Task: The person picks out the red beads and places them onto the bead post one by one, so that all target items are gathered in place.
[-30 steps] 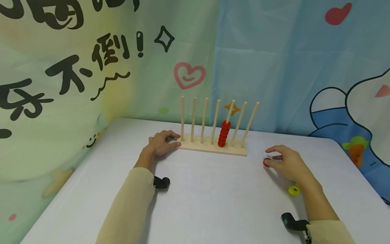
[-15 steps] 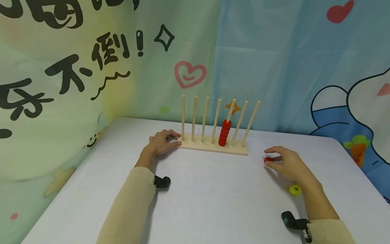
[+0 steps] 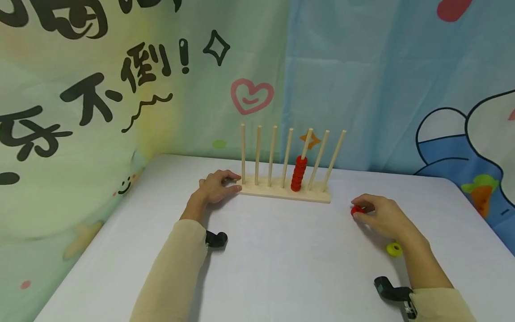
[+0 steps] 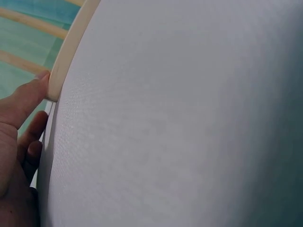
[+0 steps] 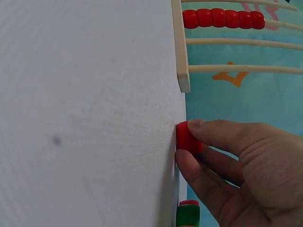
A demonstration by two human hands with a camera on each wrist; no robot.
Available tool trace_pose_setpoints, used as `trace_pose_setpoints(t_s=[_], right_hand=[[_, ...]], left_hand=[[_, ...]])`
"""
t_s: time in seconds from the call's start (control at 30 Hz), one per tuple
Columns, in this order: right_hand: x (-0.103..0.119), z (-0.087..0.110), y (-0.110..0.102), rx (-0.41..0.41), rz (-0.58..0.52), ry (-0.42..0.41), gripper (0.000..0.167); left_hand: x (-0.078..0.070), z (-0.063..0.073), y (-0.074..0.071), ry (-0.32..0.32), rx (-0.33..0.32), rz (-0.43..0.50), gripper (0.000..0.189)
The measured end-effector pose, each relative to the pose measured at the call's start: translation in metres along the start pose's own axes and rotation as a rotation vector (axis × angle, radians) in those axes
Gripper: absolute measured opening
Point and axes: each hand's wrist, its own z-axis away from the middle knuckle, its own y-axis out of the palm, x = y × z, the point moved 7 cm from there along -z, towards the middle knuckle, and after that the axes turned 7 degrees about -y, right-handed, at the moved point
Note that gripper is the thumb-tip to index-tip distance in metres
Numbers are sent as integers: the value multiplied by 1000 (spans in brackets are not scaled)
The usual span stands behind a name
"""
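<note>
A wooden peg stand (image 3: 281, 191) with several upright pegs stands on the white table. Red beads (image 3: 299, 173) are stacked on its third peg from the right. At the stand's left end, my left hand (image 3: 217, 186) pinches the base between thumb and fingers; in the left wrist view the thumb (image 4: 29, 97) presses the base's edge (image 4: 68, 52). Well to the right of the stand, my right hand (image 3: 382, 217) pinches a loose red bead (image 3: 356, 211) low at the tabletop. The right wrist view shows that red bead (image 5: 185, 137) between thumb and finger.
A yellow bead (image 3: 394, 249) lies beside my right forearm. Green (image 5: 188, 215) and red (image 5: 189, 202) beads appear below the hand in the right wrist view. A printed cloth (image 3: 342, 80) hangs behind the table (image 3: 281, 259).
My right thumb and fingers have come together on the loose red bead, which has turned a little. The left hand keeps its hold on the stand. The head view has shifted slightly.
</note>
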Motion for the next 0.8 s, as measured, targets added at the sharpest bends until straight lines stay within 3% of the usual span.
trace_pose_setpoints(t_s=[0.17,0.4,0.63,0.8], right_hand=[[3,-2,-4,-15,-21,-20,31],[8,1,-9,-56,-43,-41,38],[15,2,-15,-124,-57,-124,24],[15,3,-13,-121,-73,-115,30]], left_hand=[[-1,1,-2,3,-9,-2,42],[-3,2,-1,9,-4,4,42],[-3,1,-2,0,-8,17,41],[-2,2,-1,-3,-1,21,41]])
